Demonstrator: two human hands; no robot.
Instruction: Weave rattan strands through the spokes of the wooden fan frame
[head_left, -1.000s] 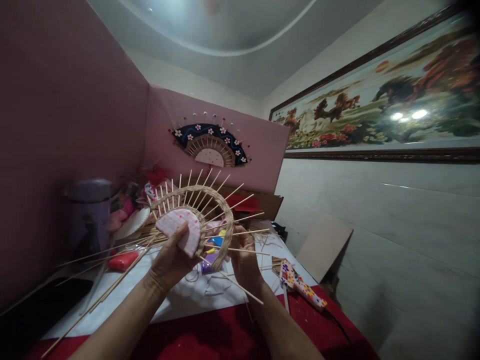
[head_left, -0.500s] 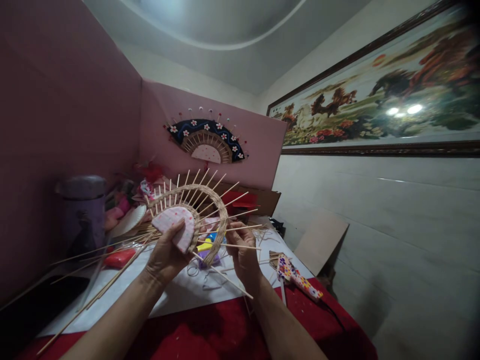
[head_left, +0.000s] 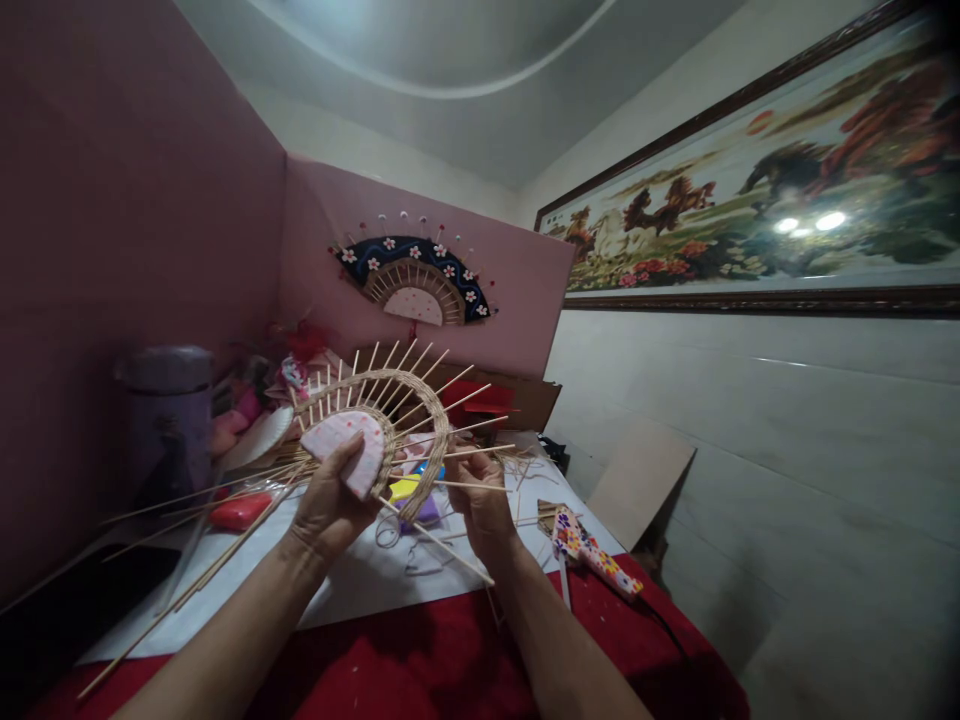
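- Left hand (head_left: 334, 505): fingers gripping the fan frame (head_left: 388, 440) by its pink base (head_left: 345, 447), above the desk (head_left: 375, 575).
- Right hand (head_left: 480, 497): fingers bunched beside the outer band (head_left: 441, 415) (cannot tell what they pinch).
- Apparently band weaving; next calls for steady sticks (head_left: 450, 551).

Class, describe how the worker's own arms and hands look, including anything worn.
The left forearm and right forearm show no sleeves. The left hand and right hand are ungloved; neither wrist shows a watch.
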